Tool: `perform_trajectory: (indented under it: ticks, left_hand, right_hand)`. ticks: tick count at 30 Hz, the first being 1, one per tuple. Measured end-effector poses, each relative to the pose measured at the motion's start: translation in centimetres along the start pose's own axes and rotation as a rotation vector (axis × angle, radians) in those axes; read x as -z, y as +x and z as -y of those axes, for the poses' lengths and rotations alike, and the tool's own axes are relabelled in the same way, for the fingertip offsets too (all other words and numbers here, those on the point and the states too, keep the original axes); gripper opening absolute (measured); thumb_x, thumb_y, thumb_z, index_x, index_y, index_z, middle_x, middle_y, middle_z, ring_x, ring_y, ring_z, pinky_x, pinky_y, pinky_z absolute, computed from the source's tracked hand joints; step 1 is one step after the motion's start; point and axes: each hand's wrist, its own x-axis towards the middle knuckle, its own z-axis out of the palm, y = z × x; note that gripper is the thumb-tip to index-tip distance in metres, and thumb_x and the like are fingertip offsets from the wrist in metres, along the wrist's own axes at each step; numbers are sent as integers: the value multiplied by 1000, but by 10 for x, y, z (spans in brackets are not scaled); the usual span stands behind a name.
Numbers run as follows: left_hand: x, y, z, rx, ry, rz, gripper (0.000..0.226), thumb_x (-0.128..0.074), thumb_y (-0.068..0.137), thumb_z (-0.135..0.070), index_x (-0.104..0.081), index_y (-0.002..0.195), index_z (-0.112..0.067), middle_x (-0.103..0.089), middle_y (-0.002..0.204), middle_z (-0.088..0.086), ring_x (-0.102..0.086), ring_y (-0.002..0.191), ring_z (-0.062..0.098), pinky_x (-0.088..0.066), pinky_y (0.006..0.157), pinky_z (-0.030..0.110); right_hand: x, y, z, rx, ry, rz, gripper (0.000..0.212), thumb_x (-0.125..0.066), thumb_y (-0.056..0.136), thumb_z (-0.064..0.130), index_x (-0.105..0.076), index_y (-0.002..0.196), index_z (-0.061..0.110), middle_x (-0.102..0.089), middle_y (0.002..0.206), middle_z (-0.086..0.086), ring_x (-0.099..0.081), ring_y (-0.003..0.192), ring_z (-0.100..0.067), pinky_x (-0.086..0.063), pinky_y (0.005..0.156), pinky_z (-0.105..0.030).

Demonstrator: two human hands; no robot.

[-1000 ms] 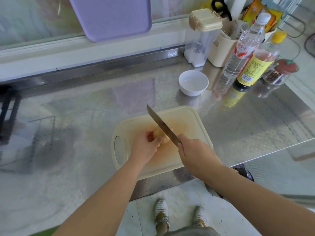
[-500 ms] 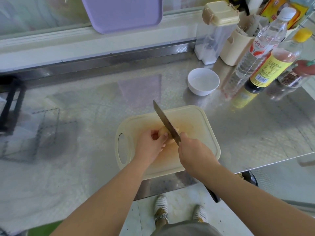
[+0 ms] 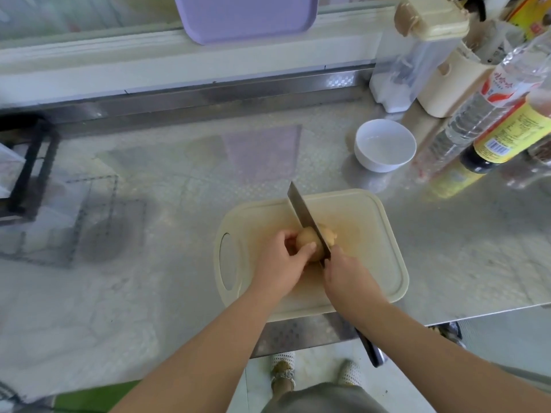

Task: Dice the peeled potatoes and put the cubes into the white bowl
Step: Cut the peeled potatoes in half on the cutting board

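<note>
A peeled yellow potato (image 3: 307,239) lies in the middle of the cream cutting board (image 3: 372,234). My left hand (image 3: 280,263) grips its left side, thumb on top. My right hand (image 3: 348,278) holds a knife (image 3: 301,210) whose blade is sunk into the potato, tip pointing away from me. A cut piece (image 3: 328,235) lies just right of the blade. The white bowl (image 3: 384,146) stands on the steel counter beyond the board, to the right, with no potato visible in it.
Bottles (image 3: 501,129), a cream utensil holder (image 3: 447,84) and a clear lidded container (image 3: 417,49) crowd the back right corner. A purple board (image 3: 244,16) leans on the back ledge. A black rack (image 3: 26,168) stands at the left. The counter's front edge runs just under the cutting board.
The knife blade has come down from above the potato into it. My left hand has stayed on the potato. The camera has shifted slightly, moving the scene right in view.
</note>
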Motion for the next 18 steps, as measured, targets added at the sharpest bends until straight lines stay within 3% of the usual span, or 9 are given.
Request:
perform_trajectory:
  ticks: [3, 6, 12, 16, 18]
  left_hand:
    - [-3, -4, 3, -24, 15, 8, 46, -74, 82, -40, -50, 121, -33, -58, 115, -12, -62, 105, 11, -56, 89, 36]
    - [-9, -9, -4, -66, 64, -33, 59, -79, 77, -41, -49, 127, -27, -58, 115, -14, -57, 106, 5, -45, 87, 20]
    - [12, -15, -11, -154, 209, -70, 60, -77, 80, -41, -48, 131, -28, -58, 118, -12, -58, 105, 6, -47, 85, 22]
    - [65, -3, -13, -300, 679, -259, 57, -71, 82, -47, -44, 131, -34, -50, 126, -13, -60, 99, 13, -51, 82, 35]
    - [79, 10, -13, -339, 946, -238, 55, -68, 85, -46, -43, 133, -33, -48, 130, -8, -61, 100, 18, -52, 80, 37]
  right_hand:
    - [0, 1, -2, -1, -5, 0, 10, -34, 106, 19, -43, 110, 16, -59, 85, -4, -66, 83, -29, -55, 73, -43]
    - [0, 3, -3, 2, -14, 15, 9, -35, 103, 13, -42, 110, 14, -50, 80, -3, -57, 69, -24, -48, 65, -39]
    - [3, 5, -7, 23, -24, -1, 16, -32, 108, 28, -43, 104, 17, -63, 88, -7, -65, 81, -29, -56, 74, -45]
    - [3, 7, -11, 52, -35, -3, 21, -30, 108, 32, -46, 108, 17, -59, 81, -2, -63, 72, -23, -58, 71, -44]
    - [3, 7, -11, 59, -45, -5, 22, -30, 108, 32, -47, 109, 17, -61, 81, -3, -64, 72, -22, -59, 72, -44]
